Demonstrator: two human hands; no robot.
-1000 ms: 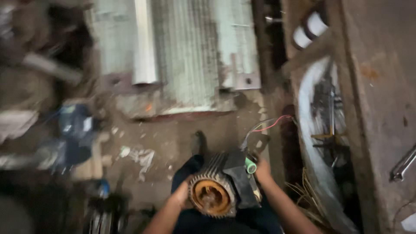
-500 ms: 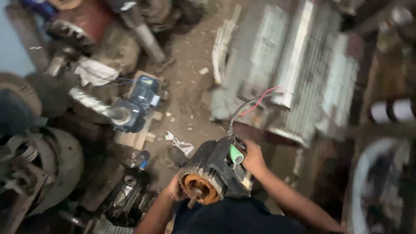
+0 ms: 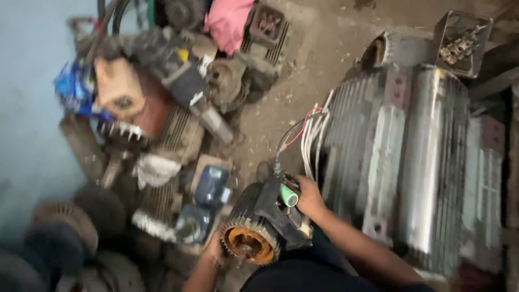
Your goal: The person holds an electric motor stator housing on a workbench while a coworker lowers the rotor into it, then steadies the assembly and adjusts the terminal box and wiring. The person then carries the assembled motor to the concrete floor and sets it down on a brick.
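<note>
At the bottom centre of the frame, the left hand (image 3: 214, 250) and right hand (image 3: 309, 197) both grip a small ribbed motor (image 3: 263, 224), beside a large grey motor (image 3: 411, 162) at right.

Dirt floor strip (image 3: 270, 124) lies open between scrap pile (image 3: 162, 108) and big motor (image 3: 411, 162).

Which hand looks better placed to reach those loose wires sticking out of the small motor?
Probably the right hand: it grips the small motor beside its terminal box, just below the wires. The left hand holds the rusty front end, farther away.
</note>
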